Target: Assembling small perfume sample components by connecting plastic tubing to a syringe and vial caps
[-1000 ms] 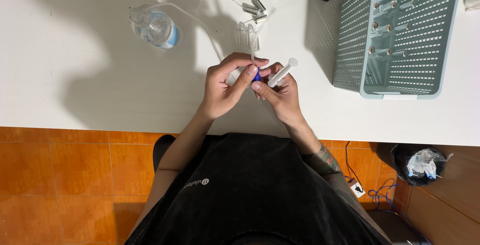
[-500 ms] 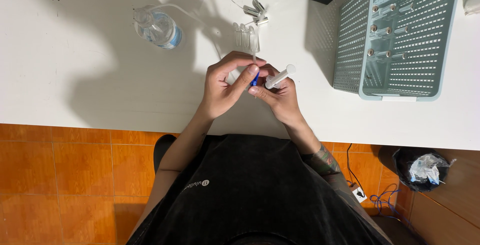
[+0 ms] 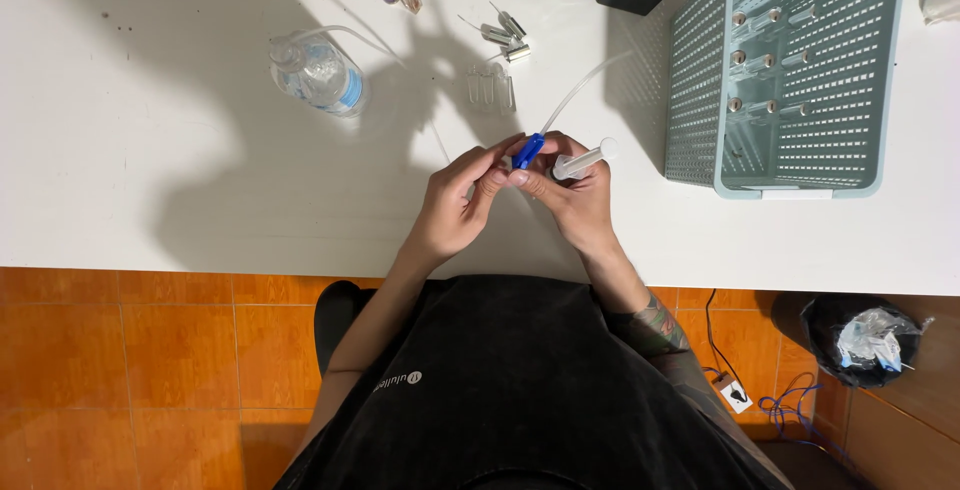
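Small blue plastic connector [image 3: 528,150], joined to thin clear tubing [image 3: 575,93], is pinched above the white table [image 3: 150,170] between left hand [image 3: 455,205] and right hand [image 3: 572,195]; a clear plastic syringe [image 3: 582,161] is clasped in the right. Pale green perforated basket [image 3: 800,70]: several small capped vials [image 3: 765,62] are contained.

A small bright blue piece [image 3: 528,150] sits near the middle of the frame. The table [image 3: 150,170] is white. At the upper right is a pale blue-green basket [image 3: 895,80] with rows of little holes. At the upper left is a clear bottle [image 3: 318,72] with a blue label. The floor [image 3: 150,380] at the lower left has orange tiles. The shirt [image 3: 520,390] is black.
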